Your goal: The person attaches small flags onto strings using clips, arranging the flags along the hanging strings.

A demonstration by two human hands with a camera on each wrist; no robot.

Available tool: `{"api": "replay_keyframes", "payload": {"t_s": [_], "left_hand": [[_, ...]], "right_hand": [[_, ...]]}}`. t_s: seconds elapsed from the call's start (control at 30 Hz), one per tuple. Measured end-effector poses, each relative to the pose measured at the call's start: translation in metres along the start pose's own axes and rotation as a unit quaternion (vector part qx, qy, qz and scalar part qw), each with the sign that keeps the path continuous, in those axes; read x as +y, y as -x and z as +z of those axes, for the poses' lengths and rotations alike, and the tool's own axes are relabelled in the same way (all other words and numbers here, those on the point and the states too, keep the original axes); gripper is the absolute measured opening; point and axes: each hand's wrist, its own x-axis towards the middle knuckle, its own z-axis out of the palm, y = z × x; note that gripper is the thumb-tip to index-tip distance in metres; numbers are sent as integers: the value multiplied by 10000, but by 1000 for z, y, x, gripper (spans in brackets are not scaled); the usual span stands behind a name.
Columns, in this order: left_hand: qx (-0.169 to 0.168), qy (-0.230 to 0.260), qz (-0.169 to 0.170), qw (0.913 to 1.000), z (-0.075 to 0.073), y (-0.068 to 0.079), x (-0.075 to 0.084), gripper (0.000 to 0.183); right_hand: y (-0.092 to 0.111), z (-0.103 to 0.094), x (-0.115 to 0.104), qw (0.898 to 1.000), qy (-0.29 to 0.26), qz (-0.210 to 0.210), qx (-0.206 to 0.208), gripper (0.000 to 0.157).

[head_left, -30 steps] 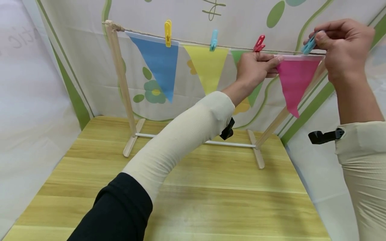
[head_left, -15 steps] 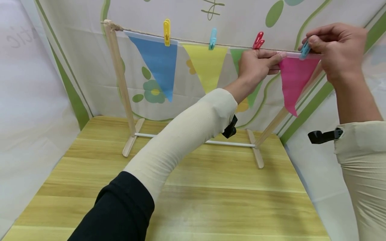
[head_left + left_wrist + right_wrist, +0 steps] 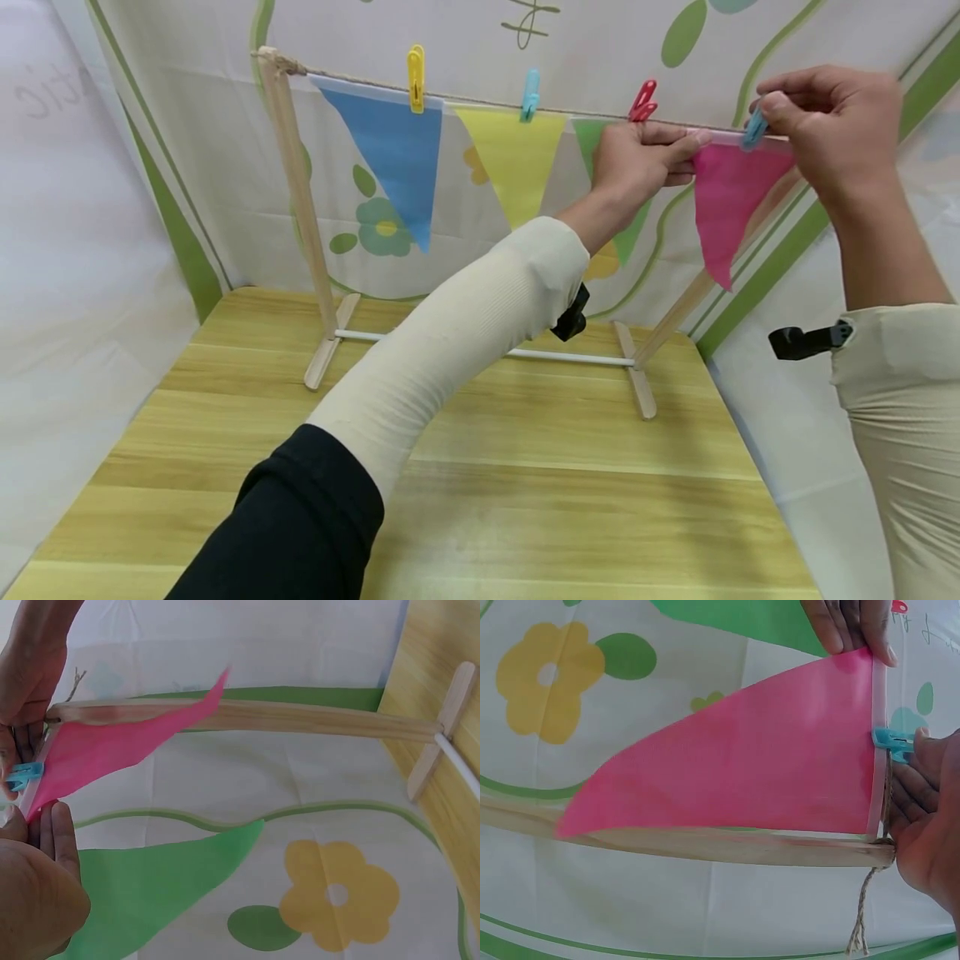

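A pink pennant (image 3: 735,192) with a white top band hangs at the right end of a twine line (image 3: 480,104). My left hand (image 3: 637,162) pinches its upper left corner between thumb and fingers. At the middle of the band, my right hand (image 3: 855,125) holds a light-blue clothespin (image 3: 754,129) between thumb and fingers. In the right wrist view the clothespin (image 3: 894,739) straddles the white band and the twine. Left of my hands hang a blue pennant (image 3: 397,142), a yellow pennant (image 3: 513,158) and a green pennant (image 3: 157,881), the last partly hidden by my left hand.
Yellow (image 3: 416,79), blue (image 3: 530,96) and red (image 3: 642,102) clothespins stand on the line. Two wooden posts, left (image 3: 300,192) and right (image 3: 675,321), carry the twine, joined low by a white rod (image 3: 570,358). The frame stands on a wooden table (image 3: 562,500) before a printed cloth.
My right hand has moved down and slightly left, bringing the light-blue clothespin from above the line onto the pink pennant's band. My left hand has shifted slightly right and keeps its pinch.
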Motion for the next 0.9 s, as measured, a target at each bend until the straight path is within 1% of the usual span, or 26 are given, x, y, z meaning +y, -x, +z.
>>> {"api": "replay_keyframes", "payload": {"t_s": [0.1,0.2,0.3,0.43,0.73,0.9], "left_hand": [[-10,-102,28,9999,0,0,-1,17],[36,-199,-59,9998,-2,0,-2,17],[46,-102,-158,9998,-3,2,-4,19],[-20,-10,-214,9998,-5,3,-6,21],[-113,-153,-240,9995,-7,5,-7,21],[-120,-215,-320,9992,-9,8,-8,17]], "right_hand": [[1,0,1,9992,373,-132,41,29],[2,1,3,9976,661,-215,80,31],[3,1,4,9962,835,-226,108,33],[3,4,4,9953,927,-240,141,37],[3,7,-1,9949,957,-250,203,37],[2,8,-1,9924,1125,-421,282,38]]}}
